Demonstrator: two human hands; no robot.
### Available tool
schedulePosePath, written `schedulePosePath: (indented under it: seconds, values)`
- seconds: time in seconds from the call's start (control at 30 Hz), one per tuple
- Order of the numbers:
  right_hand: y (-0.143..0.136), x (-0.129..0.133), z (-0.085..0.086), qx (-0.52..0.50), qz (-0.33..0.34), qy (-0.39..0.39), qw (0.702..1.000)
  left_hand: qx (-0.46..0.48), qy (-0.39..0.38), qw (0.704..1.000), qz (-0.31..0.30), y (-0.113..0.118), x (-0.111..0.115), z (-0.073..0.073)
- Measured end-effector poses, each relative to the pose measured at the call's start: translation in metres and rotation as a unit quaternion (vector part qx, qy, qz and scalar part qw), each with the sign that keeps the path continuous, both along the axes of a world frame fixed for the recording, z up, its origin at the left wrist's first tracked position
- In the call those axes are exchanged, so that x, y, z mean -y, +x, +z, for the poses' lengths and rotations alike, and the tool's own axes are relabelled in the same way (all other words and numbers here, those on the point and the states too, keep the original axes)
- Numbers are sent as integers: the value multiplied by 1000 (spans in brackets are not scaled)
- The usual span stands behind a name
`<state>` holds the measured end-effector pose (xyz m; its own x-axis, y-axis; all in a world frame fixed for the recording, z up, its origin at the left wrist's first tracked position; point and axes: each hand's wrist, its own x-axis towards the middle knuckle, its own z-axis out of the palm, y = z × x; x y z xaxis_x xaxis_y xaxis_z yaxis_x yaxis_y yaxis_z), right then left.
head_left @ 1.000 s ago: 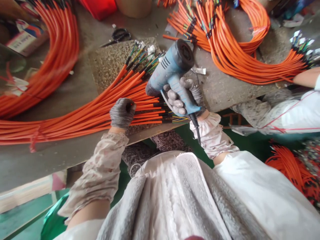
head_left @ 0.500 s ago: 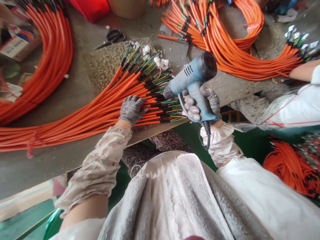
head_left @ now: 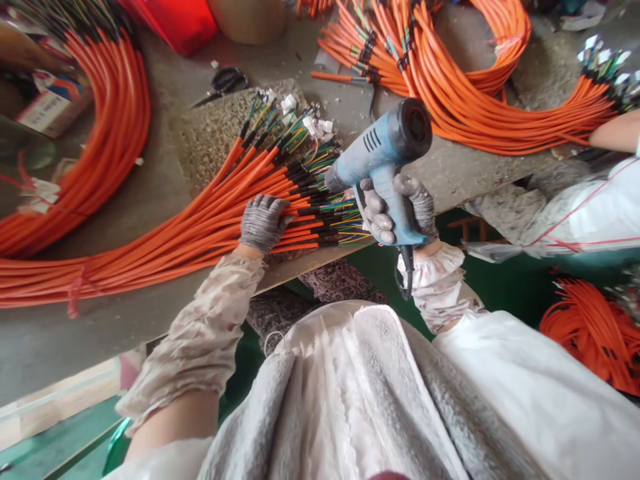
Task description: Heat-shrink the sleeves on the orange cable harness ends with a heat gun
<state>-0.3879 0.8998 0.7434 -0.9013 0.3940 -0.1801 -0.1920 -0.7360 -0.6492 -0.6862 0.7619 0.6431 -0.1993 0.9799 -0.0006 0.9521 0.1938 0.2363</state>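
My right hand (head_left: 383,207), in a grey glove, is wrapped round the handle of a blue heat gun (head_left: 375,150). The gun's nozzle points left, over the dark sleeves and thin coloured wires at the ends of a fanned bundle of orange cables (head_left: 200,227). On that bundle, just behind the sleeved ends, my gloved left hand (head_left: 264,223) is closed on some of the cables, fingers curled over them. White connectors (head_left: 289,103) tip several of the wires. The bundle lies partly on a speckled board (head_left: 205,143), and a red tie (head_left: 76,290) binds it further left.
Another orange cable bundle (head_left: 120,113) curves at the left, near a small box (head_left: 53,110). Scissors (head_left: 229,81) lie behind the board. Coiled cables (head_left: 480,120) cover the back right, where another person's arm (head_left: 617,133) reaches in. More cables (head_left: 590,333) sit low at right.
The heat gun and my right hand have shifted very slightly left. My left hand stays on the cables. The view has turned a little.
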Motion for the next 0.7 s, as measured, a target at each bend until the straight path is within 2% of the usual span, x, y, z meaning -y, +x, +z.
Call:
schedulePosePath:
  seconds: [0.17, 0.23, 0.3, 0.4, 0.5, 0.53, 0.57, 0.6, 0.63, 0.7]
  values:
    - [9, 17, 27, -6, 23, 15, 1000, 40, 17, 996, 79, -13, -27, 10]
    - [11, 22, 29, 18, 35, 4, 999, 66, 29, 992, 102, -21, -38, 12]
    - [12, 25, 22, 22, 41, -18, 999, 90, 51, 990, 99, -25, -41, 13]
    - [19, 29, 6, 2, 34, -48, 998, 137, 122, 978, 96, -11, -20, 16]
    - [31, 41, -7, 1, 18, -34, 999, 257, 171, 946, 98, 36, 20, 16]
    - [37, 47, -10, 6, 9, -16, 1000, 333, 165, 924, 85, 57, 32, 14]
    - [43, 54, -14, 22, -1, 11, 1000, 433, 138, 888, 66, 79, 42, 12]
    - [50, 61, -17, 57, -11, 60, 997, 541, 96, 834, 47, 102, 49, 9]
    - [58, 67, -21, 108, -18, 123, 986, 639, 61, 766, 34, 125, 53, 5]
    - [74, 79, -28, 227, -21, 252, 940, 806, 10, 592, 26, 168, 53, -2]
